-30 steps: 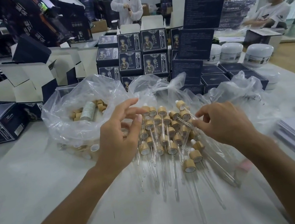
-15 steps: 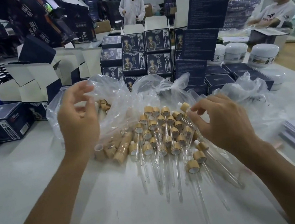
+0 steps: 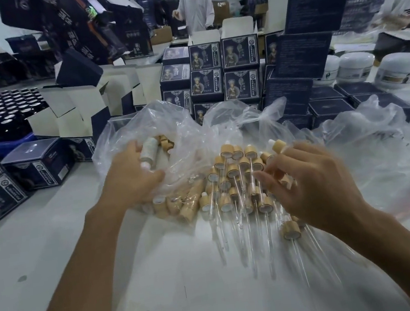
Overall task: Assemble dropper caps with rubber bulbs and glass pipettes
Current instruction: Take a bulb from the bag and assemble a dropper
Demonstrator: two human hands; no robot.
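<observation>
Both hands work — left hand (image 3: 133, 177) reaching open-fingered into the plastic bag (image 3: 170, 139), right hand (image 3: 316, 187) (grip unclear) over assembled droppers (image 3: 238, 177).

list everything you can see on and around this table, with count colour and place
assembled droppers: a few dozen, tan caps with clear pipettes, heaped at table centre
loose caps: several, tan, inside the clear plastic bag left of the heap
small bottle: one, pale, in the bag by the left hand
printed boxes: many, dark blue, stacked behind the bag
open cartons: several, white inside, back left
dark bottles: many, black, far left
jars: three or more, white, back right
table: one, white
left hand: reaching into the bag
right hand: over the heap, fingers curled
</observation>
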